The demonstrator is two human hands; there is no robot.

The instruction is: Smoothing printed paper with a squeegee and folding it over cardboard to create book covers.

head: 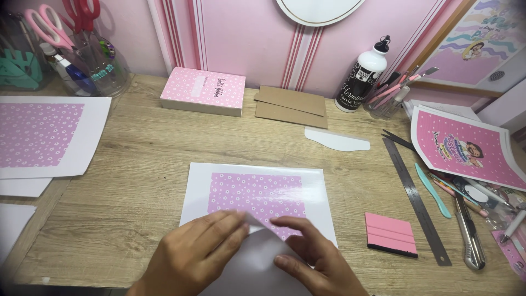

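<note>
A glossy white sheet [307, 186] with a pink flower-dotted print lies flat on the wooden desk [137, 164] in front of me. Its near edge is curled up and folded back, showing the plain white underside [257, 257]. My left hand [192, 257] pinches that lifted edge between thumb and fingers. My right hand [312, 252] rests on the sheet just to the right, fingertips pressing near the fold.
A pink squeegee block [390, 234], steel ruler [415, 197], teal tool [433, 191] and utility knife [471, 235] lie to the right. Another pink printed sheet [49, 134] lies left. A pink box [203, 90], cardboard pieces [290, 107] and a white bottle [361, 74] stand behind.
</note>
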